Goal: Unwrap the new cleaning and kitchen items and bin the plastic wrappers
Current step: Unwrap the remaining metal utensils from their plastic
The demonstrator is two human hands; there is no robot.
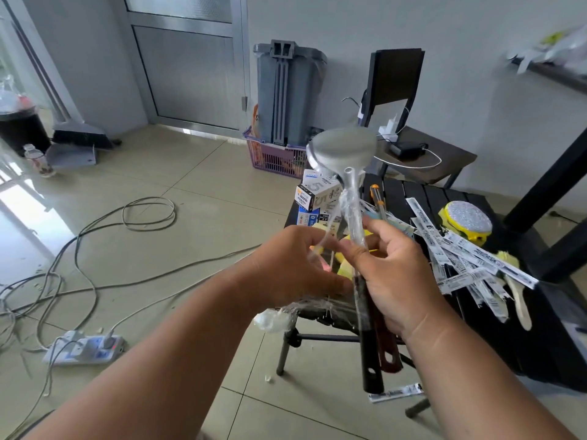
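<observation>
Head: steel ladle (341,154) (crinkled film (349,204))

A steel ladle (343,154) stands upright above the table, clear plastic wrap (348,204) clinging around its shaft.

Two bare forearms reach into the head view from the bottom edge, with no sleeve, cuff or glove showing on either up to the frame border. The left hand (287,268) and the right hand (400,274) are likewise uncovered, and no ring, watch, strap or bracelet can be seen at the fingers or wrists. Creases cross the right wrist where it meets the hand, and the short nails that show are plain, without polish.
</observation>
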